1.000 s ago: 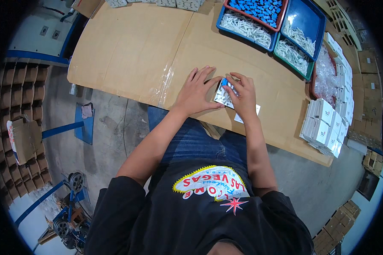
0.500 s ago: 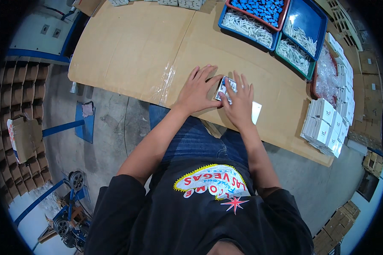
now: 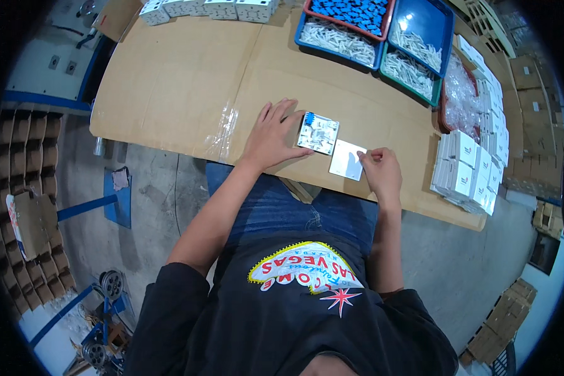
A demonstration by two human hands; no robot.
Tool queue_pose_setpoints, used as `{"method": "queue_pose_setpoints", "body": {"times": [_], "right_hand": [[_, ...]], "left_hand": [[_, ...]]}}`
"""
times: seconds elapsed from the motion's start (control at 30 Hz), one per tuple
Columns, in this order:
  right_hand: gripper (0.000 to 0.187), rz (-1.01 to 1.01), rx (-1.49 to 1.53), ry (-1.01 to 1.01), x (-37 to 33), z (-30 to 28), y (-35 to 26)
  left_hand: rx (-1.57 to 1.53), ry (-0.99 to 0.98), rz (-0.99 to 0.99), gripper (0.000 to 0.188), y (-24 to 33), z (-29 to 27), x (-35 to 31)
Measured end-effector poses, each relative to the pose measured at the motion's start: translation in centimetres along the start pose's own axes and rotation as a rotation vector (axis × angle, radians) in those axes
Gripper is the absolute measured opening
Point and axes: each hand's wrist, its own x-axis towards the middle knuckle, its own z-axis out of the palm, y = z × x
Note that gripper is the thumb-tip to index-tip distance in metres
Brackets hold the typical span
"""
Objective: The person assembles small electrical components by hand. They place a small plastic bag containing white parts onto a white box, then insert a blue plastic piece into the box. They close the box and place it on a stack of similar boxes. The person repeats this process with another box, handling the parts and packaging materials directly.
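On the cardboard-covered table lies a small square white tray (image 3: 319, 133) holding white pieces and a blue piece at its far left corner. My left hand (image 3: 273, 136) is spread beside it, with thumb and index finger at the tray's left corners. To the tray's lower right, near the table edge, rests a flat white square cover (image 3: 346, 160). The fingers of my right hand (image 3: 383, 170) are pinched at that cover's upper right corner. A dark shadow falls across the cover.
Trays of white plugs (image 3: 338, 42) and a red tray of blue pieces (image 3: 351, 14) stand at the back. Clear plastic bags (image 3: 460, 94) fill another tray. White boxes (image 3: 464, 166) are stacked at right; white-grey blocks (image 3: 254, 9) line the far edge.
My right hand has left the tray and moved right and nearer, onto the cover. The tray's contents are uncovered to view. My left hand stays at the tray's left side.
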Motion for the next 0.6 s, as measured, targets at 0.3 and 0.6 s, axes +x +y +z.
{"method": "queue_pose_setpoints", "body": {"times": [0.3,0.6], "right_hand": [[0.041,0.029,0.085,-0.105,-0.8,1.0,0.9],[0.043,0.215,1.583,-0.334,-0.5,-0.5,0.0]], "left_hand": [[-0.074,0.023,-0.016,0.091,-0.1,0.2,-0.2],[-1.082,0.086,-0.435,0.069,-1.0,0.1,-0.3]]}}
